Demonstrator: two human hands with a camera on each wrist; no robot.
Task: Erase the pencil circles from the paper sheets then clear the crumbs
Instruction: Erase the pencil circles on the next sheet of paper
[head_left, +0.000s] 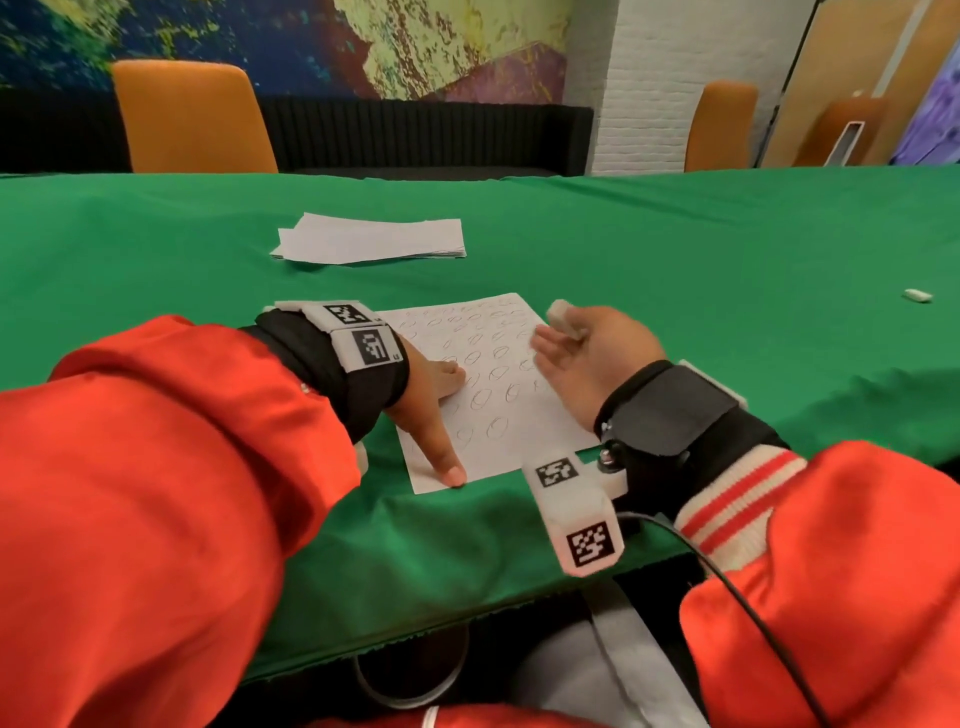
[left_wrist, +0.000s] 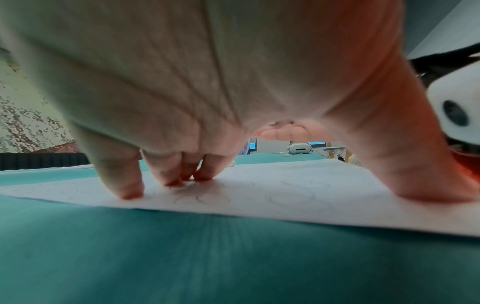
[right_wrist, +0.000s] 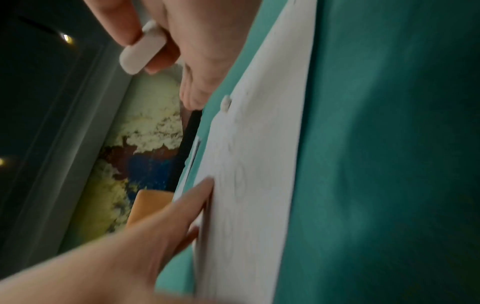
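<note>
A white sheet (head_left: 498, 415) covered with pencil circles lies on the green tablecloth (head_left: 675, 260) near the front edge. My left hand (head_left: 423, 410) presses it flat, thumb at the near corner and fingertips (left_wrist: 130, 191) on the left part of the sheet (left_wrist: 285, 197). My right hand (head_left: 587, 353) hovers at the sheet's right edge, palm turned inward. It pinches a white eraser (head_left: 563, 314) between thumb and forefinger, and the eraser (right_wrist: 141, 53) is held off the paper (right_wrist: 259, 164). A small white lump (right_wrist: 225, 103) sits at the sheet's far edge.
A stack of white sheets (head_left: 371, 239) lies further back on the table. A second small white eraser piece (head_left: 917, 295) rests far right on the cloth. Orange chairs (head_left: 192, 119) stand behind the table. The table's front edge is right by my forearms.
</note>
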